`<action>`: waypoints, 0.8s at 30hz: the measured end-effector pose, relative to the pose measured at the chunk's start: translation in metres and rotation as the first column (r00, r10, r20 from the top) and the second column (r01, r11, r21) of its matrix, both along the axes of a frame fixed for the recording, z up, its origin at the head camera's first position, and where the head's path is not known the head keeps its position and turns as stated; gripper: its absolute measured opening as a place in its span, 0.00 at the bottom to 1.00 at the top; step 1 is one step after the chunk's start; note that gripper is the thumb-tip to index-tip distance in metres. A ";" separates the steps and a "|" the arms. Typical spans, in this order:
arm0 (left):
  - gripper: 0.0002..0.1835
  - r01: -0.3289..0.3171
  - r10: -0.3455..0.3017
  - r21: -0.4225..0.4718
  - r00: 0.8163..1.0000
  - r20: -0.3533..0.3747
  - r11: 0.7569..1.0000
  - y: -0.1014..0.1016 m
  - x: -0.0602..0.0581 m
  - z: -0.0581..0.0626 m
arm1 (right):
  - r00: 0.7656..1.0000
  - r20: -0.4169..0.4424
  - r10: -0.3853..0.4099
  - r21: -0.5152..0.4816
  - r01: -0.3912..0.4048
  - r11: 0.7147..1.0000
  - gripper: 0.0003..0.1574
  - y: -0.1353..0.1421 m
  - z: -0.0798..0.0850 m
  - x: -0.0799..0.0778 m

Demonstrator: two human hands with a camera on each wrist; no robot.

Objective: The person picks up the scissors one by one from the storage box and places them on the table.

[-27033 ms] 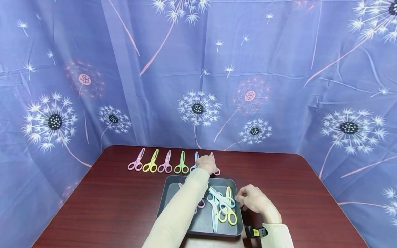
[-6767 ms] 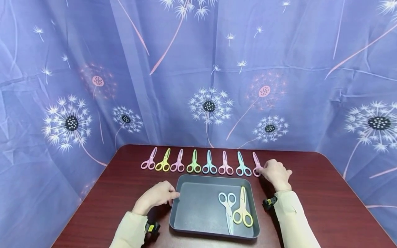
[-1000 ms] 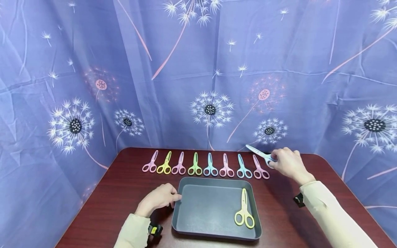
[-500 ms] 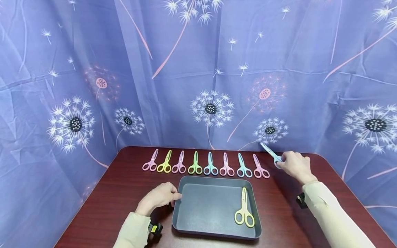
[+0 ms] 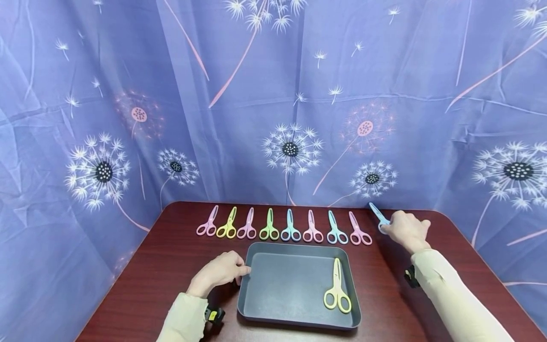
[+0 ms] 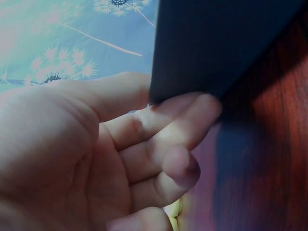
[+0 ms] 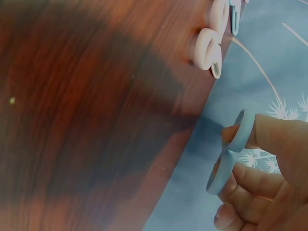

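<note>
My right hand (image 5: 406, 230) pinches a pair of light blue scissors (image 5: 379, 215) by the handle rings, blades pointing to the back edge of the table. In the right wrist view both blue handle rings (image 7: 240, 132) sit between thumb and fingers. My left hand (image 5: 221, 274) grips the left rim of the dark grey tray (image 5: 282, 285); the left wrist view has the tray wall (image 6: 207, 48) between thumb and curled fingers. Yellow scissors (image 5: 337, 289) lie in the tray's right part. Pink scissors (image 5: 359, 232) end the row, left of my right hand.
Along the back of the dark red table (image 5: 171, 266) runs a row of several scissors, among them green scissors (image 5: 269, 228) and yellow scissors (image 5: 228, 225), tips to the back. A blue dandelion-print curtain (image 5: 239, 166) hangs behind the table.
The light blue scissors, out of the tray since several seconds ago, have moved right and down in my right hand, beyond the last pink pair. My left hand stays on the tray.
</note>
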State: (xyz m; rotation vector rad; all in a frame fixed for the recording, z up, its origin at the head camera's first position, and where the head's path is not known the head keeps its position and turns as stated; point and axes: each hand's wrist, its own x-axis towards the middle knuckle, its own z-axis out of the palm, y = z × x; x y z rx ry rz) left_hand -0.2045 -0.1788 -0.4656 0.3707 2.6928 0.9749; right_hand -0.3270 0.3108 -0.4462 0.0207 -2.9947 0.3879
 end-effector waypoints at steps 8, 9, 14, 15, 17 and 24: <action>0.18 -0.007 0.007 0.003 1.000 0.010 1.000 0.000 0.000 0.001 | 0.999 0.048 -0.009 0.003 0.009 1.000 0.19 -0.003 -0.005 -0.001; 0.18 -0.007 0.007 0.003 1.000 0.012 1.000 0.000 0.000 0.001 | 0.998 0.055 -0.010 0.006 0.009 1.000 0.19 -0.003 -0.006 -0.001; 0.18 -0.008 0.007 0.009 1.000 0.026 1.000 0.000 0.000 0.000 | 0.996 0.090 -0.009 0.013 0.008 1.000 0.18 -0.002 -0.010 -0.002; 0.18 -0.007 0.007 0.016 1.000 0.028 1.000 0.000 0.000 0.000 | 0.995 0.097 -0.010 0.014 0.008 1.000 0.18 -0.002 -0.010 -0.003; 0.18 -0.008 0.007 0.030 0.999 0.035 1.000 0.000 0.000 -0.001 | 0.994 0.107 -0.011 0.015 0.009 1.000 0.18 -0.002 -0.012 -0.003; 0.18 -0.009 0.007 0.045 0.999 0.041 0.999 0.000 0.000 -0.001 | 0.992 0.122 -0.016 0.015 0.014 1.000 0.17 -0.001 -0.017 -0.002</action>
